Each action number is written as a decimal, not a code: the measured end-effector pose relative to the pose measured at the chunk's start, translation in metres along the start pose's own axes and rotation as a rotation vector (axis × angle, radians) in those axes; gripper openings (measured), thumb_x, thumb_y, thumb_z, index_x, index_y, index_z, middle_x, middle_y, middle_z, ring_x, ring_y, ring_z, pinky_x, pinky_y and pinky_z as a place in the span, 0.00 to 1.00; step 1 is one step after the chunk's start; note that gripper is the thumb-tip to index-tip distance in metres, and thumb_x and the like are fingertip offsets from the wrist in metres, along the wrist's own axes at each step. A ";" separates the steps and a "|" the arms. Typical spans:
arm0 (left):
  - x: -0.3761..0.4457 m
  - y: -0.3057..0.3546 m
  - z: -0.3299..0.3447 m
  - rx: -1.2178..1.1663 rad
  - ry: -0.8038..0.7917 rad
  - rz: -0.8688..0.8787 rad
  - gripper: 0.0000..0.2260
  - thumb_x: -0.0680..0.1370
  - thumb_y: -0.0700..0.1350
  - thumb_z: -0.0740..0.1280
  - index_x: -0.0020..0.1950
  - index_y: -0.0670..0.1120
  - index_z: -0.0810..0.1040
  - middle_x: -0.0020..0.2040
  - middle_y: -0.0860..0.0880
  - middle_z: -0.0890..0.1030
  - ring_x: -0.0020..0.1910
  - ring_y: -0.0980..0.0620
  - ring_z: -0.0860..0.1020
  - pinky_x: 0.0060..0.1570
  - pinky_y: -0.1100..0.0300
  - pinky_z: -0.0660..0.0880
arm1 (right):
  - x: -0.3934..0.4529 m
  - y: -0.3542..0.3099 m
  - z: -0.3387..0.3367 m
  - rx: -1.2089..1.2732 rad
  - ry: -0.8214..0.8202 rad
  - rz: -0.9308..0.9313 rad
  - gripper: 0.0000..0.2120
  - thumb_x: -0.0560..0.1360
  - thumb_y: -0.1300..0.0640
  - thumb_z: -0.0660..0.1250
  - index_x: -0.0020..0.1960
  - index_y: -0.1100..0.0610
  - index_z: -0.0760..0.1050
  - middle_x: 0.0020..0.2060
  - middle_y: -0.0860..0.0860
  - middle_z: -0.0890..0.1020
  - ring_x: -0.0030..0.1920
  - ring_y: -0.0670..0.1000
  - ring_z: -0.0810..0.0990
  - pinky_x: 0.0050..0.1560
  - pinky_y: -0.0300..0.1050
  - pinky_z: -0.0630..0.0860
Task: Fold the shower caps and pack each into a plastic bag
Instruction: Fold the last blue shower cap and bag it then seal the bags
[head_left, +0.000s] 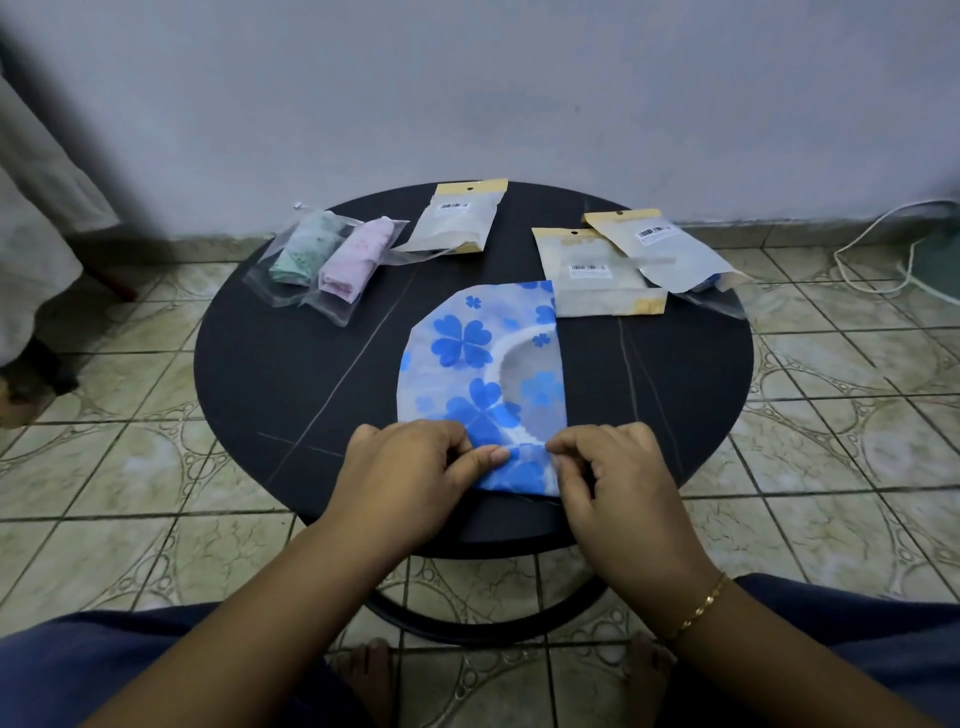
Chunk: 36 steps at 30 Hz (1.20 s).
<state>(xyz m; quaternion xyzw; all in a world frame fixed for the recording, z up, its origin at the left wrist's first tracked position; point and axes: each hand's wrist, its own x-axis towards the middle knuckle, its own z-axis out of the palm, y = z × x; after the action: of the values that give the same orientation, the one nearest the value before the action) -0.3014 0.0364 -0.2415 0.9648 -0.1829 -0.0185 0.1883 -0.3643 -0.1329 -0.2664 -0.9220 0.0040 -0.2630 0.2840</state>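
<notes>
Both hands pinch the near edge of the blue flower cap (467, 364) on the round bench (291, 374): the left hand (410, 467) and right hand (613, 467) each grip it with curled fingers, hiding that edge
</notes>
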 end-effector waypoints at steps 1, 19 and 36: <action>0.001 0.002 -0.001 0.009 0.001 -0.012 0.22 0.73 0.69 0.56 0.36 0.51 0.72 0.31 0.55 0.75 0.36 0.59 0.73 0.53 0.56 0.64 | 0.000 0.000 0.000 -0.029 0.002 0.004 0.05 0.70 0.59 0.65 0.43 0.53 0.79 0.35 0.46 0.79 0.41 0.51 0.73 0.40 0.46 0.74; 0.001 0.003 0.003 -0.009 0.027 0.553 0.16 0.76 0.54 0.60 0.51 0.49 0.84 0.44 0.54 0.81 0.43 0.53 0.79 0.41 0.58 0.78 | 0.004 0.011 -0.023 -0.297 -0.286 -0.247 0.23 0.69 0.37 0.58 0.52 0.51 0.80 0.48 0.44 0.78 0.54 0.48 0.70 0.46 0.45 0.66; 0.016 -0.005 -0.020 -0.393 -0.215 0.068 0.10 0.69 0.56 0.72 0.37 0.50 0.81 0.38 0.54 0.79 0.36 0.62 0.76 0.37 0.71 0.70 | 0.029 0.013 -0.033 0.057 -0.504 0.051 0.10 0.79 0.48 0.58 0.48 0.49 0.76 0.46 0.42 0.74 0.54 0.42 0.65 0.50 0.40 0.55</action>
<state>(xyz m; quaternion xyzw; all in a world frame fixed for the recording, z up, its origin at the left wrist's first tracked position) -0.2822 0.0419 -0.2244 0.8953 -0.2271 -0.1502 0.3527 -0.3537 -0.1657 -0.2366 -0.9496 -0.0510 -0.0178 0.3087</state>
